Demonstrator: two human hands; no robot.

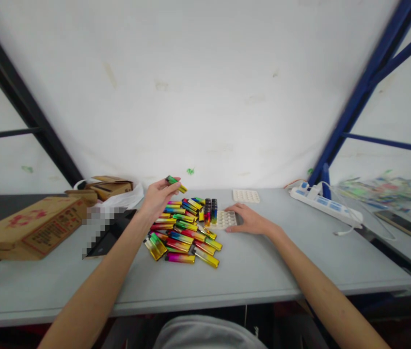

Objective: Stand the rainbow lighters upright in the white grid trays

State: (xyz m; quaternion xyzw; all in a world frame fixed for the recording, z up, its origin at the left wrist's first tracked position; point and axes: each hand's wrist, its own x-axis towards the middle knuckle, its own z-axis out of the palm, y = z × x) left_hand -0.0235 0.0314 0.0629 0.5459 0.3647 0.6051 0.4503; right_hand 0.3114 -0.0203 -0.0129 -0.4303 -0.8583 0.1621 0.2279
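My left hand (157, 195) is raised over the far left of a pile of lighters, pinching a green-and-yellow lighter (177, 184) between thumb and fingers. Below it, many shiny multicoloured lighters (185, 237) lie loose on the table. A white tray with round sockets (225, 220) sits just right of the pile. Several lighters (211, 212) stand upright in its left part, black tops up. My right hand (247, 219) grips the tray's right side, with thumb at the near edge and fingers at the far edge.
Another white socketed tray (246, 196) lies near the wall. A white power strip (325, 206) with cables is on the right, close to a blue metal post (358, 97). At left are a cardboard box (31, 225) and a dark flat object (113, 235). The grey table (227, 286) ends in front of me.
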